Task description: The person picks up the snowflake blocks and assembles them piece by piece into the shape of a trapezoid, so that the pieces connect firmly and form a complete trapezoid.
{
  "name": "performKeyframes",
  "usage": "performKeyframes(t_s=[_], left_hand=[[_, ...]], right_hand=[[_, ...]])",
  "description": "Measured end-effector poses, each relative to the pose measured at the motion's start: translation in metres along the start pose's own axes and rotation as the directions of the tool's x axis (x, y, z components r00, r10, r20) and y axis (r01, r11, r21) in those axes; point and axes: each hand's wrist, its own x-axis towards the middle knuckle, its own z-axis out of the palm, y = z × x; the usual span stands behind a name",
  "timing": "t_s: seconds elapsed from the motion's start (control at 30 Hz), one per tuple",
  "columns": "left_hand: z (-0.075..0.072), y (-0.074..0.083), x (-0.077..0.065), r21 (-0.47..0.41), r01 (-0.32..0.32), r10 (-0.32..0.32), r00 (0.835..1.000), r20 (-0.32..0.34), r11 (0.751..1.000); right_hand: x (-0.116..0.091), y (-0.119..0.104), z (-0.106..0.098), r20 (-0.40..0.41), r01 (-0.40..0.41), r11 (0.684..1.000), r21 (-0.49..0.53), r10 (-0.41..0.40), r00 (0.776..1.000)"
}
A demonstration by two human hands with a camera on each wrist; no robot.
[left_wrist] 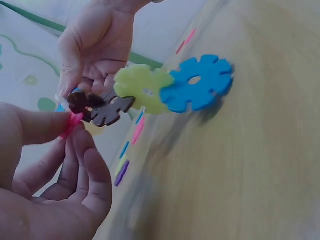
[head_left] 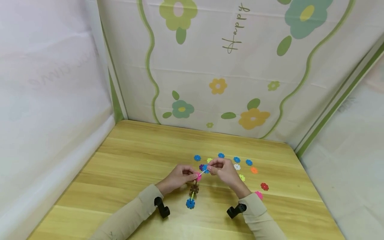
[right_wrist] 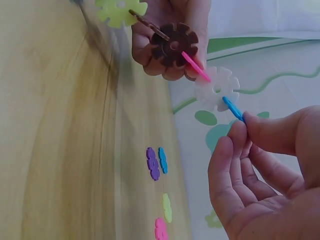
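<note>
A chain of slotted, flower-shaped plastic discs hangs between the two hands. My left hand [head_left: 180,176] pinches the pink disc [left_wrist: 73,125] between thumb and fingers. From there the chain runs down through two brown discs [right_wrist: 174,46] and a yellow-green disc [left_wrist: 142,82] to a blue disc [left_wrist: 200,82] at its lower end. On the other side of the pink disc sits a white disc [right_wrist: 217,89]. My right hand [head_left: 224,171] pinches another blue disc [right_wrist: 233,108] by its edge; its far edge meets the white disc's slotted side.
Several loose discs lie on the wooden table [head_left: 144,150] beyond and right of the hands, among them a red disc [head_left: 264,186], an orange disc [head_left: 254,170] and a purple disc [right_wrist: 153,163]. Printed fabric walls [head_left: 198,63] enclose the table's back and sides.
</note>
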Motion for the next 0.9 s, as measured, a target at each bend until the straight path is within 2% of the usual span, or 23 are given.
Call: performKeyframes(t_s=[0.23, 0.47, 0.63, 0.8, 0.9], left_hand=[[-0.008, 0.003, -0.001, -0.030, 0.038, -0.037, 0.998, 0.044, 0.999], [-0.009, 0.009, 0.005, 0.003, 0.004, -0.005, 1.000, 0.009, 1.000], [-0.007, 0.011, 0.008, -0.004, -0.022, 0.022, 1.000, 0.020, 1.000], [-0.006, 0.008, 0.009, -0.008, -0.043, 0.043, 0.999, 0.014, 0.999], [-0.007, 0.006, 0.008, -0.011, -0.044, 0.044, 0.999, 0.002, 0.999]], right_hand=[[0.005, -0.008, -0.004, 0.108, 0.000, 0.999, -0.035, 0.004, 0.994], [0.012, -0.015, -0.001, 0.187, 0.007, 0.998, -0.063, 0.005, 0.982], [0.016, -0.015, 0.002, 0.237, 0.006, 0.998, -0.068, 0.010, 0.971], [0.022, -0.013, -0.002, 0.253, 0.071, 0.989, -0.129, -0.036, 0.967], [0.029, -0.011, -0.005, 0.225, 0.150, 0.959, -0.242, -0.095, 0.970]])
